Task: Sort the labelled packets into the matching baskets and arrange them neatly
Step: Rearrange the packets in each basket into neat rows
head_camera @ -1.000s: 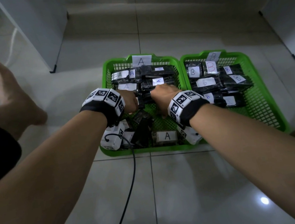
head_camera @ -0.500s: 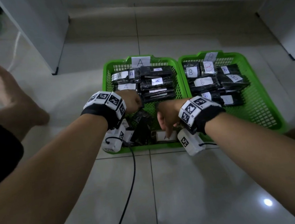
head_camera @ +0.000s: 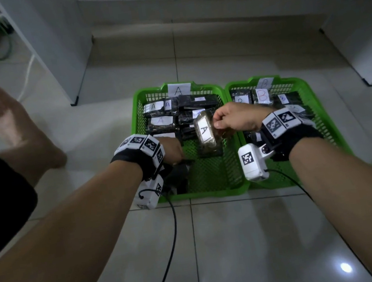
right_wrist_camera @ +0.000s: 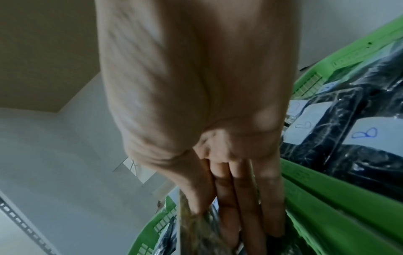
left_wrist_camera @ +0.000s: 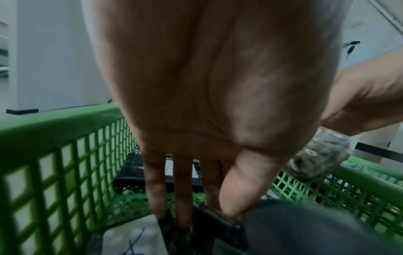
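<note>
Two green baskets stand side by side on the floor: basket A (head_camera: 137, 114) on the left and basket B (head_camera: 315, 101) on the right. Each holds rows of dark labelled packets at the back. My right hand (head_camera: 220, 126) pinches a packet labelled A (head_camera: 205, 132) and holds it tilted above the middle of basket A; thumb and fingers clamp its edge (right_wrist_camera: 196, 229). My left hand (head_camera: 177, 154) is low in basket A's near-left corner. There its thumb (left_wrist_camera: 235, 195) and fingers pinch the edge of a dark packet (left_wrist_camera: 218, 226). Another A label (left_wrist_camera: 130, 241) lies beneath.
A bare foot (head_camera: 10, 122) lies on the tiles left of the baskets. A white cabinet's leg (head_camera: 74, 101) stands behind it, and white furniture (head_camera: 364, 56) is at the right. Wrist camera cables (head_camera: 170, 238) trail over the floor in front.
My right hand dropped to the near A packet, took hold of it and lifted it above basket A. The left hand stayed low in the near-left corner.
</note>
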Motion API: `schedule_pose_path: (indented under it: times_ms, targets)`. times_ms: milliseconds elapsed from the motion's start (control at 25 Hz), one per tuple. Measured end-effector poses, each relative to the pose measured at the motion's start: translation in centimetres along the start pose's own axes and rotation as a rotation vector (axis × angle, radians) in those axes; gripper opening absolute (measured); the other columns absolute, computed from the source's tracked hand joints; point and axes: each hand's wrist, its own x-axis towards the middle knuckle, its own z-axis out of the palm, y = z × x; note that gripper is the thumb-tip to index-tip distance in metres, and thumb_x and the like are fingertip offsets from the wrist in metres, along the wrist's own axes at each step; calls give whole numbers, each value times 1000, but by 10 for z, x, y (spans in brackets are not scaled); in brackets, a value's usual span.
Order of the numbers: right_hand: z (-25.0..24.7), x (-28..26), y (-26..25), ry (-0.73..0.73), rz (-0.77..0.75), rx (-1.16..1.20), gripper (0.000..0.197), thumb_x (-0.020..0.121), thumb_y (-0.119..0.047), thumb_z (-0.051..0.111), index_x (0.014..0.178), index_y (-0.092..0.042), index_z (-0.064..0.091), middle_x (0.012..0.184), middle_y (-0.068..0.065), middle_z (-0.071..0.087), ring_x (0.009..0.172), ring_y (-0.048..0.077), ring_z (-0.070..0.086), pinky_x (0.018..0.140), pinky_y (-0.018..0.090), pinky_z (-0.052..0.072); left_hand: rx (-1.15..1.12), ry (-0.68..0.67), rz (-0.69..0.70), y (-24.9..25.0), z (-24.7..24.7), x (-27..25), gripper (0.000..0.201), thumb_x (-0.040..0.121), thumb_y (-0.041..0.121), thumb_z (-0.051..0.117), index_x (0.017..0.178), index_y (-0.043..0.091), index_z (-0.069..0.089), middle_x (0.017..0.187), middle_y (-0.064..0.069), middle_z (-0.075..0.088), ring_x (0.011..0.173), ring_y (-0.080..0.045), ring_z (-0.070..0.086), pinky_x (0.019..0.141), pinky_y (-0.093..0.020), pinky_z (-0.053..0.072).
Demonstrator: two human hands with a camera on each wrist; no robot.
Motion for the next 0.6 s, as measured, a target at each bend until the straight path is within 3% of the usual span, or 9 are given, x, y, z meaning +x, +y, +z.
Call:
schedule_pose_path:
  times_ms: [40, 120, 200, 240, 320, 400, 480, 600]
  targets:
    - [3, 4, 3, 8, 20, 23, 10, 101, -15, 58, 98, -12, 67, 112, 15, 70, 108, 32, 66, 99, 49, 54, -40, 2, -4, -2, 0, 1, 13, 91, 7, 53, 83, 10, 63, 98, -13, 66, 87, -23, 53, 66, -29, 42]
    - [8, 7, 5, 30, 36, 145, 13, 101, -13, 54, 95, -10, 65, 112, 18, 67, 109, 35, 64, 99, 51, 52, -96, -13, -2, -6, -5, -2, 9, 82, 3, 57, 83, 9, 63, 94, -10, 63, 83, -23, 52, 61, -26, 42]
    - [11, 7, 5, 95, 4, 344, 22, 100, -11, 46, 82, -11, 59, 96, 15, 62, 93, 32, 60, 87, 47, 50, -185, 4, 13, -11, -9, -4, 24, 84, 4, 56, 99, 11, 73, 104, -2, 68, 96, -22, 61, 79, -30, 53]
    - [13, 7, 4, 141, -22, 402, 25, 100, -12, 42, 77, -13, 55, 88, 13, 58, 87, 29, 56, 80, 45, 48, -230, 20, 20, -13, -11, -7, 32, 86, 5, 55, 110, 16, 75, 112, 2, 68, 104, -20, 62, 90, -32, 53]
    - [14, 7, -1, 201, -71, 416, 25, 99, -14, 37, 80, -14, 51, 83, 10, 54, 81, 27, 52, 71, 38, 42, -372, 97, 25, -17, -15, -8, 35, 91, 7, 54, 119, 18, 72, 118, 4, 67, 111, -16, 61, 98, -33, 50]
    - [16, 7, -10, 178, -119, 382, 24, 101, -14, 34, 86, -10, 53, 83, 11, 55, 77, 26, 52, 66, 34, 41, -764, 194, -6, -19, -19, -6, 28, 96, 9, 51, 118, 10, 68, 117, -6, 70, 103, -22, 67, 92, -37, 55]
    - [21, 10, -24, 129, -154, 389, 26, 100, -14, 35, 81, -10, 53, 81, 10, 55, 70, 22, 54, 61, 31, 43, -1224, 234, -19, -22, -23, -8, 25, 98, 6, 46, 115, 3, 63, 112, -17, 71, 94, -31, 70, 86, -44, 58]
    - [25, 16, -43, 156, -177, 386, 29, 99, -13, 38, 72, -15, 48, 77, 6, 52, 67, 17, 49, 60, 31, 38, -1577, 224, 97, -32, -26, -14, 22, 94, -2, 43, 108, -4, 60, 108, -24, 70, 91, -35, 70, 83, -43, 60]
